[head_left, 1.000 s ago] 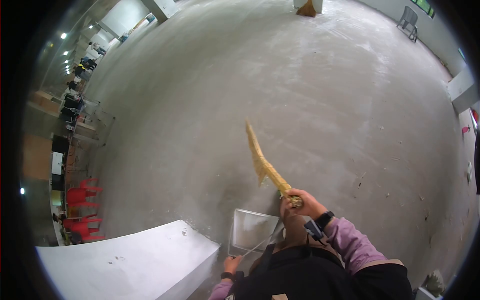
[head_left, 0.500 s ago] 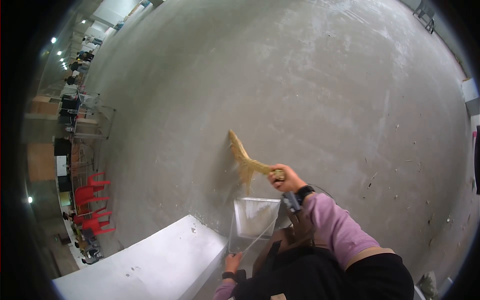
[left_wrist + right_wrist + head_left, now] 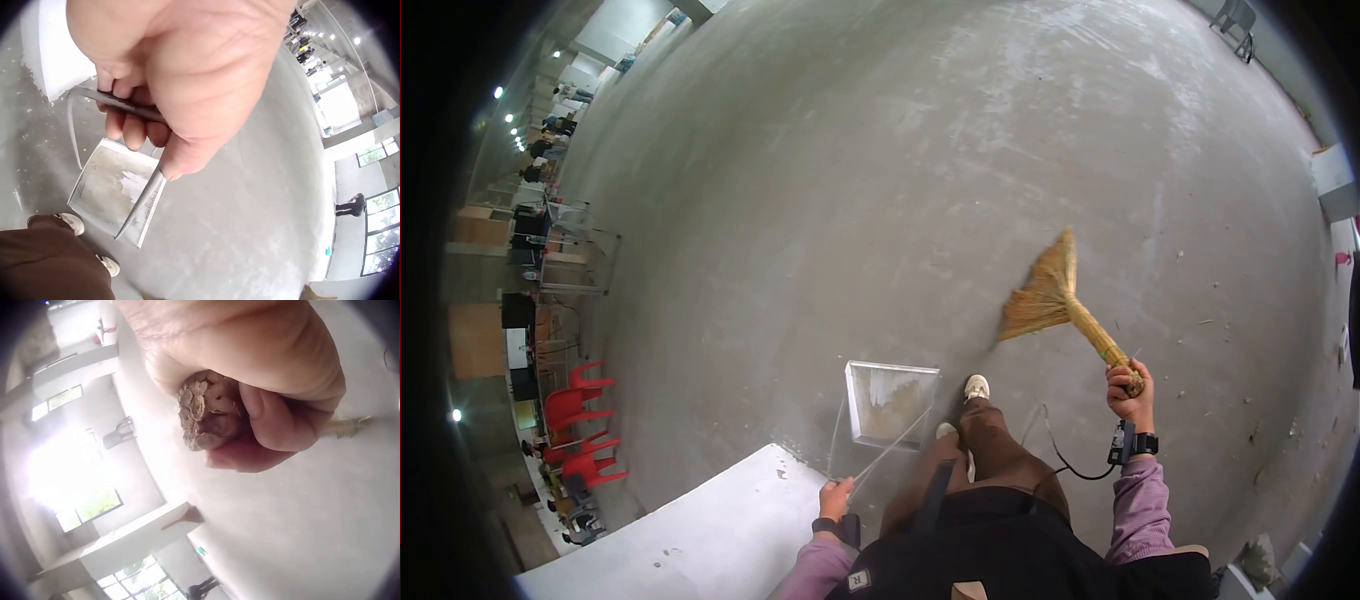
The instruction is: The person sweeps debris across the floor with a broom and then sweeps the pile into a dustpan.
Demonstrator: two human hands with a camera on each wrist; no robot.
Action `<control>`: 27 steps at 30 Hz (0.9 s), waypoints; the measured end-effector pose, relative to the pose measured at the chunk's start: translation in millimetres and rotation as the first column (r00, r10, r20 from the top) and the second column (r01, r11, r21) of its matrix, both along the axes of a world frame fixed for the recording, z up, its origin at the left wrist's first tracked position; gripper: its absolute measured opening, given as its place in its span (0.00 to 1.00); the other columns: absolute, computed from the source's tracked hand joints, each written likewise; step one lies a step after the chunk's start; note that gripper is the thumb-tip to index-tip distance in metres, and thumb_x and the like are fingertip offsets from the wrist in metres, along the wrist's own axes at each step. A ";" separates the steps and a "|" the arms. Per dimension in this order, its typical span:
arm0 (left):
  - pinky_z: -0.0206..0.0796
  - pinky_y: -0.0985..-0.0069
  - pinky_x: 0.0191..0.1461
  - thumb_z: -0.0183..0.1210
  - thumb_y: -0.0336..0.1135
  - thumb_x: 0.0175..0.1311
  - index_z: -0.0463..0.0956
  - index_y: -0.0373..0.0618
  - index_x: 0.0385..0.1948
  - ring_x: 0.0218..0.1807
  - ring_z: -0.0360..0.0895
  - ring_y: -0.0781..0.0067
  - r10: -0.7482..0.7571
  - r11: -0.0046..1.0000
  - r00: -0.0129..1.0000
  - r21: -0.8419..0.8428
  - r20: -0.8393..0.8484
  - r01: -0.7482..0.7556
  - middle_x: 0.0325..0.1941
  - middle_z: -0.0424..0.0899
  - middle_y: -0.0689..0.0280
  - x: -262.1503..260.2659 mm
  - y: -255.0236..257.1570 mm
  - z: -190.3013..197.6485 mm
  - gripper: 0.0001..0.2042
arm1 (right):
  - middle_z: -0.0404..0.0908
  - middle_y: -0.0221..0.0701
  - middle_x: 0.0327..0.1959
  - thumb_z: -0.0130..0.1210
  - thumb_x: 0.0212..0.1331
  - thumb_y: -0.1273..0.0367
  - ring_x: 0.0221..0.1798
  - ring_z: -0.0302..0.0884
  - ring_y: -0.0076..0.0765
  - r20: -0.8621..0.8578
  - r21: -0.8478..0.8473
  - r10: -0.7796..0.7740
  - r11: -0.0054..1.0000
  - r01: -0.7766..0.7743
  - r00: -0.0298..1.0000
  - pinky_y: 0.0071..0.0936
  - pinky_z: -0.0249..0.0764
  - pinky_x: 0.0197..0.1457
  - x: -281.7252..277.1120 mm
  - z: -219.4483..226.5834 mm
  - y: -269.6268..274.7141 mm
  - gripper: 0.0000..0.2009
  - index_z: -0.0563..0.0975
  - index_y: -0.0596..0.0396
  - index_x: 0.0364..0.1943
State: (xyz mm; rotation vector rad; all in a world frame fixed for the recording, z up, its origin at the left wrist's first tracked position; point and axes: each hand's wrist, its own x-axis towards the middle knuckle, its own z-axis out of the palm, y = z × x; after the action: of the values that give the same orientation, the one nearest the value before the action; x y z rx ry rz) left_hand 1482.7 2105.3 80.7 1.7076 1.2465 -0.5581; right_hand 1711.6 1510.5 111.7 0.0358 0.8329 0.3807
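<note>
We stand on a wide bare concrete floor (image 3: 880, 180), beside a white block (image 3: 700, 530) at our left, and hold our tools so that loose dirt can be driven toward one spot. The dustpan (image 3: 887, 402) sits flat on the floor just ahead of our shoes (image 3: 975, 387), its open mouth facing away from us, some pale dust already lying in its tray; its long thin wire handle (image 3: 128, 107) lets us keep it in place without bending down. Our left hand (image 3: 835, 497) has its fingers curled fully round that wire, as the left wrist view shows plainly. The straw broom (image 3: 1050, 295) reaches out to our right, bristles fanned near the floor well apart from the dustpan, placed to take in the scattered bits of debris (image 3: 1210, 322) on that side. Our right hand (image 3: 1128, 390) is clenched tight about the bound butt end of the broom, thumb and fingers wrapped round it. Half a second ago the broom head lay just above the dustpan's mouth; now it has swung away to the right, and our right arm has opened outward with it. The dustpan and left hand have barely shifted.
</note>
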 end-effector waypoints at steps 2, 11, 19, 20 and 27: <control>0.61 0.79 0.30 0.61 0.39 0.49 0.75 0.37 0.23 0.25 0.69 0.78 0.008 1.000 1.000 0.002 0.011 -0.008 0.23 0.77 0.67 -4.7 6.8 -10.2 0.12 | 0.69 0.22 0.21 0.48 0.53 0.62 0.19 0.69 0.18 0.024 -0.067 0.016 0.998 -0.015 1.000 0.14 0.52 0.12 5.1 13.0 -0.1 0.14 0.65 0.61 0.34; 0.57 0.79 0.26 0.61 0.44 0.48 0.73 0.40 0.16 0.22 0.66 0.80 0.051 0.998 0.999 0.026 0.018 -0.052 0.18 0.74 0.69 21.2 -14.5 47.2 0.15 | 0.68 0.26 0.19 0.48 0.50 0.67 0.19 0.67 0.26 -0.110 -0.413 0.511 0.757 -0.506 0.853 0.19 0.61 0.17 -4.8 56.6 85.0 0.07 0.67 0.55 0.29; 0.61 0.74 0.27 0.61 0.47 0.46 0.75 0.34 0.20 0.22 0.69 0.77 -0.023 0.989 0.998 0.145 -0.066 0.033 0.19 0.76 0.63 -61.2 23.6 -9.1 0.19 | 0.67 0.29 0.20 0.48 0.50 0.71 0.22 0.64 0.24 0.030 -0.194 0.800 0.593 -0.782 0.599 0.20 0.65 0.23 19.6 60.3 192.0 0.07 0.67 0.59 0.32; 0.61 0.72 0.26 0.61 0.48 0.46 0.75 0.31 0.21 0.21 0.69 0.75 -0.029 0.984 0.999 0.177 -0.043 0.036 0.19 0.76 0.60 -82.1 32.0 -21.3 0.21 | 0.68 0.29 0.21 0.49 0.50 0.71 0.24 0.66 0.25 0.028 -0.191 0.864 0.498 -0.846 0.502 0.20 0.66 0.24 22.8 55.8 218.2 0.07 0.68 0.59 0.32; 0.60 0.75 0.26 0.59 0.43 0.48 0.76 0.36 0.17 0.21 0.69 0.78 0.105 0.994 0.994 0.023 0.028 -0.106 0.16 0.75 0.66 -112.0 25.7 22.7 0.16 | 0.74 0.31 0.28 0.53 0.48 0.74 0.30 0.73 0.27 0.342 -0.929 0.882 0.265 -0.257 -0.326 0.19 0.72 0.31 21.7 26.5 381.2 0.13 0.70 0.54 0.41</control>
State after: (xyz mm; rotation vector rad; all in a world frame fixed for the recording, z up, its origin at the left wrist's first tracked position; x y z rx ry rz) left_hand 1370.7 2131.0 103.4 1.6533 1.3210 -0.4575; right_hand 1733.3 1891.7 138.2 -1.2793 -0.6323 1.1374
